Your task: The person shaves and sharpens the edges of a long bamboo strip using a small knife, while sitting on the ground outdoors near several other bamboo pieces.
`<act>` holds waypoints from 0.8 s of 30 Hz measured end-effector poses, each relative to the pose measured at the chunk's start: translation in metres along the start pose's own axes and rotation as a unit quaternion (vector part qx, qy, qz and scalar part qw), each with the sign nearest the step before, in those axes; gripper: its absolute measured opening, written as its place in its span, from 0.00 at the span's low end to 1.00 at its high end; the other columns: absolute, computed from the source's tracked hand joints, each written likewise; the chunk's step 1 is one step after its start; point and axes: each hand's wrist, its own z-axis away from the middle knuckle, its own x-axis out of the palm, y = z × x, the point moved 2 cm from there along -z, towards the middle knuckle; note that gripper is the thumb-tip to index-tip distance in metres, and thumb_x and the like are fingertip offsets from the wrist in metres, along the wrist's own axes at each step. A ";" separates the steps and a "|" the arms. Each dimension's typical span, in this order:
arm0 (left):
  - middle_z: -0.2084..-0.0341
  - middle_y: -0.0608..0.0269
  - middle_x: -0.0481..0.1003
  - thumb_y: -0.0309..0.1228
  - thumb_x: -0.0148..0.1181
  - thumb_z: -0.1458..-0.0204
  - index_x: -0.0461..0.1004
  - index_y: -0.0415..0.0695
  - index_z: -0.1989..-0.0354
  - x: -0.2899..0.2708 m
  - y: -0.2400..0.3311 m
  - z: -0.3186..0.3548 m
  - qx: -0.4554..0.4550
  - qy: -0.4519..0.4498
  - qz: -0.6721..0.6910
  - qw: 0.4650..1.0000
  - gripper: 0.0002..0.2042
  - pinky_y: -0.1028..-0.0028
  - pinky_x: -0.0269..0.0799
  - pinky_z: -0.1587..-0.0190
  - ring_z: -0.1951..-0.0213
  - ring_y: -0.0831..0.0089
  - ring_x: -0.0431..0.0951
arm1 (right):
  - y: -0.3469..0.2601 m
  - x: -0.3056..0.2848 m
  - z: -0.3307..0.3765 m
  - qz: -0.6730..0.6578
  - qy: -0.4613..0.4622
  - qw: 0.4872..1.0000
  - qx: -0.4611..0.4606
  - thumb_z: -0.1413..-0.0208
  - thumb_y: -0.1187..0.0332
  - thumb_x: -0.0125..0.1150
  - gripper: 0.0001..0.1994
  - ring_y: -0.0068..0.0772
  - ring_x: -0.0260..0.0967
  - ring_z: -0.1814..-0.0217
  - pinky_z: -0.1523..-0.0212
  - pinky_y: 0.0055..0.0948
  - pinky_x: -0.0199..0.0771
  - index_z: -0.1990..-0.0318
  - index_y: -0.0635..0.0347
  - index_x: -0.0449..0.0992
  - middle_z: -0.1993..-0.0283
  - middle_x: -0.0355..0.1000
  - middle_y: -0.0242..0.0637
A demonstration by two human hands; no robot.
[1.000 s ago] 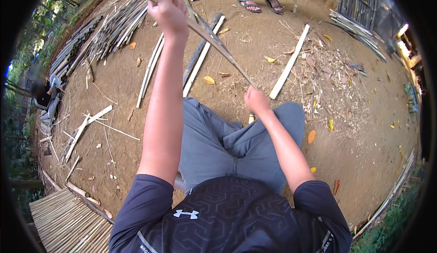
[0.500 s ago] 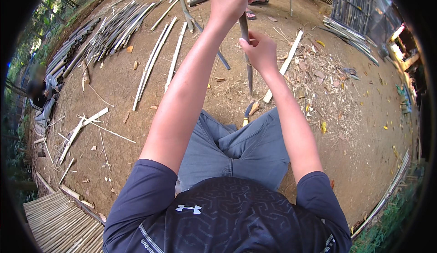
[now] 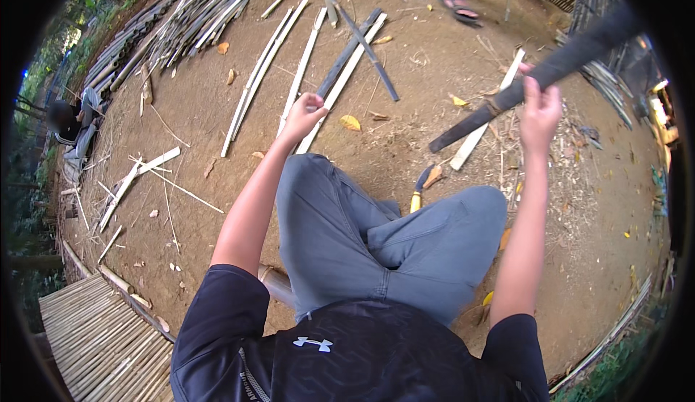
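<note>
The right hand (image 3: pixel 539 112) was closed around a long dark bamboo stick (image 3: pixel 532 83), raised above the right knee. The stick was round and smooth-looking; one end slanted down and inward past the hand toward the ground, the other ran up and outward, blurred, toward the picture's rim. The left hand (image 3: pixel 304 112) was curled into a loose fist with thumb and fingertips pinched together above the left knee; whether anything thin lay between them could not be told.

Beyond the left hand, pale split bamboo slats (image 3: pixel 300 62) lay flat and roughly parallel on the bare dirt ground (image 3: pixel 203 206), crossed by a few darker strips (image 3: pixel 355 47). Farther out from that hand, a heap of grey weathered canes (image 3: pixel 174 29) lay bundled. Below the right hand, between the knees, a tool with a yellow handle (image 3: pixel 418 193) rested on the ground beside a dry leaf. Near the left elbow lay a mat of woven bamboo strips (image 3: pixel 94 337). Another person's sandalled feet (image 3: pixel 460 7) stood well beyond both hands.
</note>
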 end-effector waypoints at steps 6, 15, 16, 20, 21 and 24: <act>0.60 0.60 0.77 0.28 0.66 0.48 0.71 0.40 0.55 -0.021 -0.114 -0.004 -0.070 -0.074 -0.057 0.993 0.15 0.72 0.75 0.56 0.59 0.73 0.79 | 0.032 -0.005 0.019 -0.158 0.153 0.973 -0.076 0.32 0.69 0.49 0.11 0.34 0.70 0.67 0.61 0.39 0.79 0.51 0.69 0.60 0.66 0.69 0.46; 0.58 0.54 0.79 0.30 0.71 0.56 0.73 0.39 0.55 0.006 -0.149 -0.025 -0.127 -0.096 -0.131 0.979 0.20 0.69 0.78 0.57 0.60 0.68 0.81 | 0.059 -0.006 -0.004 -0.103 0.201 0.962 -0.154 0.39 0.67 0.52 0.14 0.39 0.61 0.77 0.75 0.36 0.70 0.56 0.73 0.61 0.70 0.66 0.56; 0.58 0.54 0.78 0.31 0.72 0.57 0.73 0.39 0.55 0.009 -0.154 -0.025 -0.136 -0.099 -0.144 0.975 0.21 0.68 0.77 0.55 0.58 0.65 0.81 | 0.061 0.000 -0.009 -0.101 0.189 0.965 -0.150 0.39 0.67 0.52 0.14 0.40 0.62 0.77 0.75 0.37 0.70 0.56 0.73 0.61 0.70 0.66 0.56; 0.56 0.54 0.76 0.33 0.74 0.60 0.71 0.40 0.52 0.018 -0.165 -0.027 -0.098 -0.098 -0.204 0.969 0.26 0.67 0.77 0.55 0.59 0.65 0.80 | 0.061 0.018 -0.018 -0.097 0.164 0.974 -0.121 0.38 0.67 0.51 0.13 0.39 0.63 0.75 0.74 0.36 0.70 0.57 0.71 0.61 0.69 0.67 0.55; 0.56 0.54 0.76 0.33 0.74 0.60 0.70 0.41 0.52 0.020 -0.168 -0.027 -0.091 -0.086 -0.220 0.967 0.26 0.67 0.77 0.54 0.58 0.64 0.79 | 0.060 0.021 -0.018 -0.094 0.168 0.974 -0.118 0.38 0.67 0.51 0.13 0.39 0.63 0.74 0.73 0.36 0.70 0.57 0.70 0.61 0.69 0.67 0.54; 0.57 0.53 0.74 0.32 0.73 0.61 0.69 0.44 0.52 0.028 -0.170 -0.026 -0.079 -0.067 -0.237 0.966 0.26 0.62 0.73 0.50 0.54 0.54 0.76 | 0.052 0.027 -0.017 -0.090 0.185 0.972 -0.115 0.36 0.66 0.50 0.12 0.36 0.63 0.73 0.72 0.34 0.70 0.56 0.68 0.61 0.68 0.66 0.51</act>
